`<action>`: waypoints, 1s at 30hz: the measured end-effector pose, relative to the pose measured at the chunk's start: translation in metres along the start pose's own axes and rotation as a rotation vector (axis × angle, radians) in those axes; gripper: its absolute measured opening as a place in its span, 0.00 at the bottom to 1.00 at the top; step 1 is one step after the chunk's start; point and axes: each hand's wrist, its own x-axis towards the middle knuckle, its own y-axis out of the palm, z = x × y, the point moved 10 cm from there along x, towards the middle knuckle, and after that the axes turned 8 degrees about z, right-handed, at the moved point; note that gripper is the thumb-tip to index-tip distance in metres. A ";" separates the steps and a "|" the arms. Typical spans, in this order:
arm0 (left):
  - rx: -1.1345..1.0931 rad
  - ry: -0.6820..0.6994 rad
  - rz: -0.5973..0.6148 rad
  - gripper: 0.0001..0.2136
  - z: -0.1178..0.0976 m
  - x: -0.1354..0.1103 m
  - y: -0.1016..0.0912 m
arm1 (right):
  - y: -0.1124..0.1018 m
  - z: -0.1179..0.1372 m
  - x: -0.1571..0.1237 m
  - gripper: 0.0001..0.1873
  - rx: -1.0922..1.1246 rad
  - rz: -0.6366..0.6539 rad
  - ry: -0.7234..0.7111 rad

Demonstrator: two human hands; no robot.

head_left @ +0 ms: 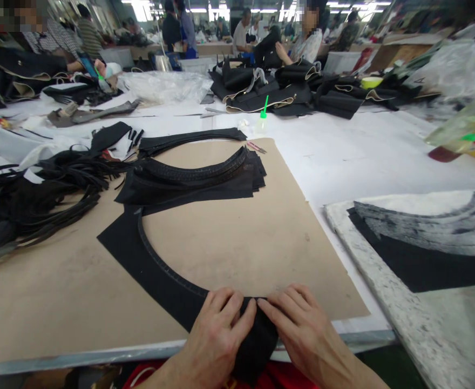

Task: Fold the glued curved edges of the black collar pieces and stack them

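A curved black fabric-like piece (160,281) lies on brown board, with a narrow strip folded along its inner curve. Its near end hangs over the table's front edge. My left hand (219,321) pinches the piece's upper edge between thumb and fingers. Close beside it, my right hand (302,321) presses and grips the same edge, thumb tips nearly meeting. Just beyond lies a stack of similar curved black pieces (189,189), and behind it another thin stack (192,139).
Black strips (31,216) are heaped at left. Snips (257,147) and a small green-nozzled bottle (262,124) are behind the stacks. At right, a smeared pale board (443,329) carries a black piece (415,265); a larger bottle (460,129) leans beyond. People work behind black bundles (262,89).
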 end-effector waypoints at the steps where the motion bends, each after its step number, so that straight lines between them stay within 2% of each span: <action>1: 0.000 -0.003 -0.006 0.18 0.000 -0.001 -0.001 | 0.001 0.001 -0.001 0.19 -0.012 0.005 -0.011; 8: -0.064 -0.025 -0.058 0.17 0.003 -0.003 -0.009 | 0.002 0.005 -0.004 0.21 -0.053 0.020 -0.062; 14: -0.086 -0.035 -0.004 0.17 0.006 0.002 0.000 | 0.003 0.005 -0.003 0.22 -0.063 0.041 -0.064; 20: 0.089 0.036 0.088 0.18 -0.004 0.005 0.004 | 0.006 0.005 -0.005 0.22 -0.054 0.031 -0.064; 23: 0.087 0.050 0.094 0.17 -0.006 0.005 0.002 | 0.004 0.001 -0.003 0.21 0.016 0.046 -0.016; 30: -0.294 -0.266 0.047 0.18 0.027 0.000 -0.001 | -0.002 -0.024 0.003 0.16 0.294 0.074 0.245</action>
